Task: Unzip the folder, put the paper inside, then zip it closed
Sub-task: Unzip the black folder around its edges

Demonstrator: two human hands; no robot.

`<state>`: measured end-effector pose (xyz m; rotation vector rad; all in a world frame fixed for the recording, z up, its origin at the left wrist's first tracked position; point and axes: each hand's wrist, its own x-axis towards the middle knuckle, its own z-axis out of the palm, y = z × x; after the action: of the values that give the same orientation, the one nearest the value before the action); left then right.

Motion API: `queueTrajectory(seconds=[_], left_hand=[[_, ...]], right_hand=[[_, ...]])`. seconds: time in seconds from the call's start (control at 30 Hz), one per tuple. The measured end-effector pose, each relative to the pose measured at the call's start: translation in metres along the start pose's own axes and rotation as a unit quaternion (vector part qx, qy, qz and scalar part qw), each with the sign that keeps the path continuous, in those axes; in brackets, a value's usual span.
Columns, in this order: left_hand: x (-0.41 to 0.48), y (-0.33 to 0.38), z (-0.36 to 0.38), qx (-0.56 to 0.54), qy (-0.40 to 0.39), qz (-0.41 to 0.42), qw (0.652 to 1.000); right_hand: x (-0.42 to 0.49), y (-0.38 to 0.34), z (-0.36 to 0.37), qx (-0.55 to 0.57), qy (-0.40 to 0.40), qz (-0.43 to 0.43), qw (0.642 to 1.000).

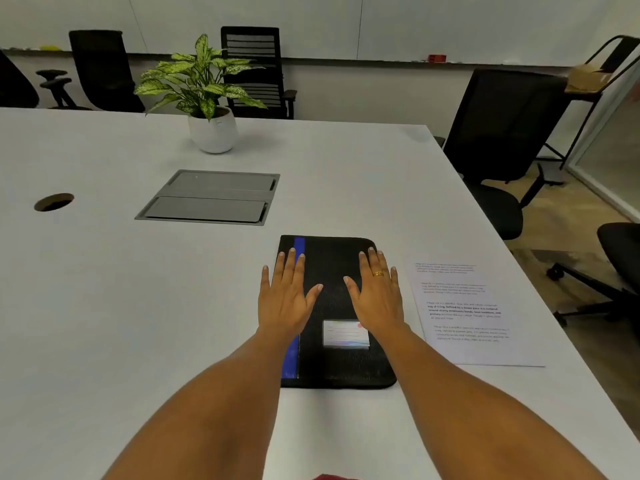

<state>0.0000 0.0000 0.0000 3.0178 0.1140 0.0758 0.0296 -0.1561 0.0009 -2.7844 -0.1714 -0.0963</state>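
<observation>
A round hole [54,201] sits at the far left of the white desk [104,306]. Further right are a potted plant [204,95] and, nearer, a grey hatch [207,197]. The left hand [285,299] lies flat, fingers spread wide, over the left edge of the black folder [332,362], across its blue stripe [290,358]. The right hand [377,296], ringed, lies flat and wide open on the folder's right half, above a label [346,334]. The folder lies closed. The paper [474,313] lies just beside it on the right.
</observation>
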Motion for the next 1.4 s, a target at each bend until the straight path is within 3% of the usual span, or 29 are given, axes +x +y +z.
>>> queueTrajectory(seconds=[0.57,0.9,1.13,1.4], left_hand=[[0.065,-0.027,0.035,-0.016,-0.078,-0.052,0.995],[0.12,-0.042,0.077,-0.061,-0.123,-0.068,0.988],[0.155,-0.045,0.106,-0.083,-0.072,-0.082,0.991],[0.157,-0.05,0.13,-0.137,-0.032,-0.094,0.986]], right_hand=[[0.067,0.009,0.037,-0.005,-0.063,-0.018,0.998],[0.138,0.018,0.067,-0.028,-0.13,-0.095,0.986],[0.198,-0.003,0.092,0.033,-0.162,-0.154,0.974],[0.272,-0.035,0.118,0.013,-0.156,-0.283,0.946]])
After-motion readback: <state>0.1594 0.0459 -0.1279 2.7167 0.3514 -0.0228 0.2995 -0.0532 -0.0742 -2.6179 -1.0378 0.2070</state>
